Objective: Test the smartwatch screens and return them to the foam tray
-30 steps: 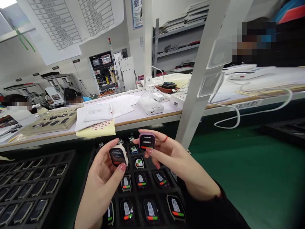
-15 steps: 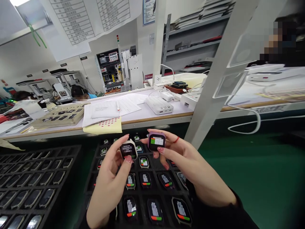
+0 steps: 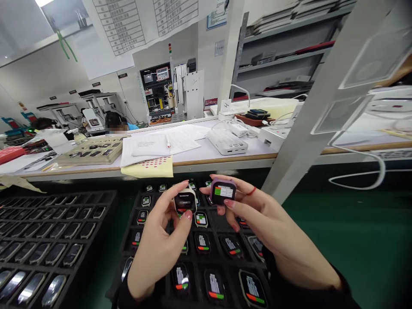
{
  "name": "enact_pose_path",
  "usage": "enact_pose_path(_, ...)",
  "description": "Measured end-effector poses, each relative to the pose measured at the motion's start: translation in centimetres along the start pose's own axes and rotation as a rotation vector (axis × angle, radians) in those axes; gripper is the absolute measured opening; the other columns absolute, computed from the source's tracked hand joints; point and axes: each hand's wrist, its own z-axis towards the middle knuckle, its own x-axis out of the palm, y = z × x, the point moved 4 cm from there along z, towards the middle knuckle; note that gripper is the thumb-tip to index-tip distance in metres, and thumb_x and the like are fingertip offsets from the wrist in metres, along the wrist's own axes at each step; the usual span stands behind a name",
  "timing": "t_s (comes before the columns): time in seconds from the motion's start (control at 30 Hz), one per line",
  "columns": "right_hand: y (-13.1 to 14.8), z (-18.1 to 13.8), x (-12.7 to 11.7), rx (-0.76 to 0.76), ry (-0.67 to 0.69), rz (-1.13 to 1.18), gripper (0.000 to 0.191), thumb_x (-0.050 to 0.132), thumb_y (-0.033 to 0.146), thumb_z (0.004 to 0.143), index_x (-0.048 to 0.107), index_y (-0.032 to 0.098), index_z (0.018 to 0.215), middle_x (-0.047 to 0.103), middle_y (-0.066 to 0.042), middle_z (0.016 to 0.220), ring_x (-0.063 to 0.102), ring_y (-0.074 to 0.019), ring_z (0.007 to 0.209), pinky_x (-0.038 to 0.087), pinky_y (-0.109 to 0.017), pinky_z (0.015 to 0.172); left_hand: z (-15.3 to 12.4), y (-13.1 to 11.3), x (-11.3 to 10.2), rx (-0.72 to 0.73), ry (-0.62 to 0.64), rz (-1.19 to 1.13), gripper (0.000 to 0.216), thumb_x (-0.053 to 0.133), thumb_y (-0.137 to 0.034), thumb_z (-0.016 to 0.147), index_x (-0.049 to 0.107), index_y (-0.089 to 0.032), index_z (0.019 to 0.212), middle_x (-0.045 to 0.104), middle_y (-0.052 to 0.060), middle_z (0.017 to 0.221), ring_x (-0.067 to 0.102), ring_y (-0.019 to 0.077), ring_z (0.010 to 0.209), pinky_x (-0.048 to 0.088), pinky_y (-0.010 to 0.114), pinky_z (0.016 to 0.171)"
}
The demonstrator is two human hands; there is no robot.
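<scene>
the left hand (image 3: 162, 246) grips a white-cased, rounded-square smartwatch (image 3: 185, 201) and the right hand (image 3: 260, 210) a purple-cased, rounded-square smartwatch (image 3: 223, 191), both above a black, compartmented tray (image 3: 220, 225) of lit watches (image 3: 214, 284).

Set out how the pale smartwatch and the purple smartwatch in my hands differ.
The pale smartwatch is in your left hand, the purple smartwatch in your right hand. The pale smartwatch shows mostly black with a little text; the purple smartwatch shows an orange, green and white grid. Both are rounded squares, lit up.
</scene>
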Motion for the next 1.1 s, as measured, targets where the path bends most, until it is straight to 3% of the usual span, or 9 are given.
enact_pose_path(0.13, 0.11, 0.02, 0.03, -0.004, -0.018, -0.012, 0.032, 0.077, 0.034, 0.099, 0.071, 0.031, 0.130, 0.074, -0.008, 0.119, 0.055, -0.0095, 0.059, 0.054, -0.016, 0.053, -0.07, 0.06, 0.01, -0.008, -0.007, -0.012, 0.042, 0.062, -0.030, 0.098, 0.062, -0.033, 0.140, 0.067, 0.005, 0.127, 0.061, 0.0256, 0.120, 0.054, 0.036, 0.099)
enact_pose_path(0.3, -0.14, -0.22, -0.21, 0.023, -0.036, -0.088, 0.037, 0.072, 0.035, 0.101, 0.067, 0.027, 0.136, 0.071, -0.012, 0.125, 0.057, -0.0128, 0.061, 0.055, -0.024, 0.054, 0.00, -0.22, -0.07, -0.013, -0.032, 0.004, 0.037, 0.058, -0.037, 0.101, 0.065, -0.035, 0.137, 0.070, 0.004, 0.125, 0.065, 0.0214, 0.101, 0.056, 0.033, 0.090)
enact_pose_path(0.57, -0.31, -0.40, -0.26, 0.057, -0.024, -0.102, 0.038, 0.068, 0.032, 0.103, 0.063, 0.027, 0.140, 0.070, -0.011, 0.125, 0.056, -0.0130, 0.061, 0.054, -0.024, 0.055, 0.06, -0.14, -0.20, 0.006, -0.062, 0.024, 0.039, 0.059, -0.040, 0.100, 0.066, -0.032, 0.137, 0.070, 0.006, 0.127, 0.066, 0.0217, 0.096, 0.056, 0.037, 0.093)
enact_pose_path(0.77, -0.02, -0.28, -0.06, 0.045, -0.024, -0.082, 0.035, 0.070, 0.030, 0.101, 0.066, 0.029, 0.135, 0.072, -0.009, 0.120, 0.051, -0.0103, 0.056, 0.053, -0.021, 0.053, 0.05, 0.08, -0.07, 0.010, -0.013, 0.006, 0.040, 0.059, -0.034, 0.100, 0.063, -0.035, 0.140, 0.067, 0.006, 0.135, 0.064, 0.0261, 0.116, 0.055, 0.039, 0.096)
enact_pose_path(1.1, 0.03, -0.11, 0.14, 0.048, -0.026, -0.098, 0.038, 0.073, 0.034, 0.098, 0.066, 0.026, 0.135, 0.074, -0.010, 0.114, 0.052, -0.0118, 0.055, 0.053, -0.022, 0.051, 0.06, 0.04, 0.01, 0.001, -0.021, 0.025, 0.042, 0.063, -0.034, 0.098, 0.062, -0.034, 0.140, 0.066, 0.005, 0.137, 0.063, 0.0272, 0.118, 0.054, 0.040, 0.099)
